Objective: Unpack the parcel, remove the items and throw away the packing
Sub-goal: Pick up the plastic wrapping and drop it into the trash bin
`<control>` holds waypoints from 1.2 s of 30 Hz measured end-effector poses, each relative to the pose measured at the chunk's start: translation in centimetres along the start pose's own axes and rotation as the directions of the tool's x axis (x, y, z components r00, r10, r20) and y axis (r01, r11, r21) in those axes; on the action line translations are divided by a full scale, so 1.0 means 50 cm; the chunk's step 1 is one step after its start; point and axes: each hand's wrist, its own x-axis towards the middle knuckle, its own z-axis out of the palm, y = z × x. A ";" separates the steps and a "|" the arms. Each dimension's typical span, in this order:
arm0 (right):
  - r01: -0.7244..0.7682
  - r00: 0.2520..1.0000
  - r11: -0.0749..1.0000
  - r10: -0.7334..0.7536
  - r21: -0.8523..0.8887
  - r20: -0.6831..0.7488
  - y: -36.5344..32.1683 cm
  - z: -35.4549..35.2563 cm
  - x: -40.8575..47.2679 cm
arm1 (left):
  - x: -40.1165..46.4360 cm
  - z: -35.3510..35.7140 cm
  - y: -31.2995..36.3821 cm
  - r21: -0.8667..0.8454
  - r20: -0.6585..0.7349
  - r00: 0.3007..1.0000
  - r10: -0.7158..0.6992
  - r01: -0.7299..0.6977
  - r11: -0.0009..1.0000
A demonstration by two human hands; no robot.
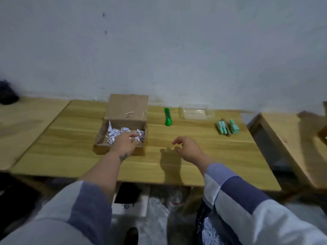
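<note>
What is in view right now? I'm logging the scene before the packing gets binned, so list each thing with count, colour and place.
cardboard box: one, brown, open, table left of centre
shredded paper: a heap, white, inside the box
utility knife: one, green, right of the box
plastic tray: one, clear, near the wall
mint items: a few, mint green, far right of table
table: one, light wood
left hand: in the box, on the paper
right hand: above the table, fingers open
</note>
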 end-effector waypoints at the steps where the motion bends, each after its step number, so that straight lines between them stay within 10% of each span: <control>1: 0.014 1.000 1.000 -0.014 0.000 0.009 -0.021 0.009 0.021 | 0.014 -0.018 -0.025 0.002 -0.020 1.000 -0.003 0.003 1.000; 15: -0.119 0.983 0.964 0.148 0.237 -0.108 -0.203 0.127 0.375 | 0.148 -0.127 -0.245 0.011 0.315 0.942 -0.116 0.119 0.993; 31: -0.039 0.884 0.804 0.305 0.593 -0.356 -0.222 0.086 0.482 | 0.256 -0.113 -0.204 -0.096 0.282 0.952 -0.118 0.150 0.984; 36: -0.022 0.891 0.659 0.353 0.752 -0.284 -0.226 0.076 0.427 | 0.251 -0.129 -0.187 -0.362 0.264 0.939 -0.222 0.310 0.879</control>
